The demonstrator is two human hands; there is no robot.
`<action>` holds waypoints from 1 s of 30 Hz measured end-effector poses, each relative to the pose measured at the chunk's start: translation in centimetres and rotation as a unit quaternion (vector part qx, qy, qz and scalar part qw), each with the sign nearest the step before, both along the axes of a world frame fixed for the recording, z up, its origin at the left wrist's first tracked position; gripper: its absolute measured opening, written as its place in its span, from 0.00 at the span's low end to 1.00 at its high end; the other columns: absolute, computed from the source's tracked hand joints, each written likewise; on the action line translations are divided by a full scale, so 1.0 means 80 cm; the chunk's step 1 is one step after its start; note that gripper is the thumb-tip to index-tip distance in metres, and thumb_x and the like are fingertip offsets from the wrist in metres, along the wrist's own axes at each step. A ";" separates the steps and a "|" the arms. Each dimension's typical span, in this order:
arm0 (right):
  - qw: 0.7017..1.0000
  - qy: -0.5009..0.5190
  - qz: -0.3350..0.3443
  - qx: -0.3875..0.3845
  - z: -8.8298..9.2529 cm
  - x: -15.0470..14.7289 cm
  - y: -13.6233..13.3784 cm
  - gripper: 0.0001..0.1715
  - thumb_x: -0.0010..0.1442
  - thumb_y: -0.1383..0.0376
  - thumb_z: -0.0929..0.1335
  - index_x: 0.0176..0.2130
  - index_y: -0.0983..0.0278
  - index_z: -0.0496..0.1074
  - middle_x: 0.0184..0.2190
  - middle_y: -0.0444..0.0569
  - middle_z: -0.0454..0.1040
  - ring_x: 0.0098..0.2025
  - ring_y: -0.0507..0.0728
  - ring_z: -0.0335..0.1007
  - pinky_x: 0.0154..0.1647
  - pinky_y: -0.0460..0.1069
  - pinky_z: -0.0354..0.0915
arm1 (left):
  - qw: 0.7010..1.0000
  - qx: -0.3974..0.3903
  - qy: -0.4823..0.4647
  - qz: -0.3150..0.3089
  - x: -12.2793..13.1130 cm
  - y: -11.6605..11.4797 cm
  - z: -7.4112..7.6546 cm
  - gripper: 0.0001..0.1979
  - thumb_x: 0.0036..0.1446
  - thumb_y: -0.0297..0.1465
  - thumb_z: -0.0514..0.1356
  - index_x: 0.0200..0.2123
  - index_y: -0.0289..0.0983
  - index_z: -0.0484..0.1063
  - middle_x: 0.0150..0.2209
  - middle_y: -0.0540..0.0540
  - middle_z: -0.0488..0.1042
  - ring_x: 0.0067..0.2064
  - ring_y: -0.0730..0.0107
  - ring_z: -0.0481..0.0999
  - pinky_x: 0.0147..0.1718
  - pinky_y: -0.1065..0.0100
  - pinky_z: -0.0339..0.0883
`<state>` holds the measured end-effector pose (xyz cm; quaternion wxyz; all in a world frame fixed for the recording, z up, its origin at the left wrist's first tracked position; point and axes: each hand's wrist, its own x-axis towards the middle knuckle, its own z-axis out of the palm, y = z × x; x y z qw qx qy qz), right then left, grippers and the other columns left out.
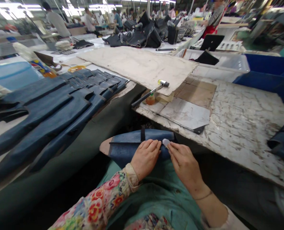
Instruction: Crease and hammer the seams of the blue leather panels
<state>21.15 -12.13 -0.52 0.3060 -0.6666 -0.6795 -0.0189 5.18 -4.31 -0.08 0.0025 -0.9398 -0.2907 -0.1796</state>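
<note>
A dark blue leather-like piece with a pinkish pointed left end and a black strap lies across my lap. My left hand rests on its right half, fingers together and pressing on the surface. In my right hand, a small whitish object is pinched between thumb and fingers, its tip at the piece's right part near my left fingertips. Whether my left fingers grip the piece's edge is hard to see.
Overlapping blue pieces cover the left table. A hammer and a small orange jar sit on the worn right table. Behind are a white bin, a blue bin and black bags. People work farther back.
</note>
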 end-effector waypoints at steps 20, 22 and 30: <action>0.994 0.057 0.076 -0.053 0.011 -0.050 0.026 0.18 0.61 0.68 0.62 0.50 0.63 0.69 0.45 0.52 0.71 0.47 0.58 0.64 0.50 0.55 0.65 | 0.996 0.018 -0.002 0.086 -0.075 -0.020 -0.009 0.20 0.62 0.29 0.49 0.56 0.34 0.62 0.58 0.43 0.64 0.60 0.62 0.60 0.54 0.61 0.55; 0.989 0.088 0.100 -0.068 0.013 -0.040 0.026 0.17 0.61 0.68 0.61 0.50 0.62 0.69 0.44 0.52 0.71 0.47 0.57 0.65 0.50 0.55 0.65 | 0.996 0.023 0.000 0.091 -0.076 -0.024 -0.010 0.20 0.62 0.30 0.48 0.56 0.34 0.62 0.59 0.44 0.63 0.60 0.63 0.59 0.54 0.63 0.55; 0.961 0.160 0.159 -0.162 0.029 -0.016 0.043 0.15 0.62 0.64 0.62 0.47 0.62 0.71 0.43 0.49 0.73 0.46 0.55 0.66 0.49 0.52 0.63 | 0.995 0.034 0.003 0.092 -0.077 -0.033 -0.011 0.19 0.62 0.30 0.48 0.55 0.34 0.63 0.59 0.45 0.63 0.60 0.64 0.60 0.55 0.63 0.53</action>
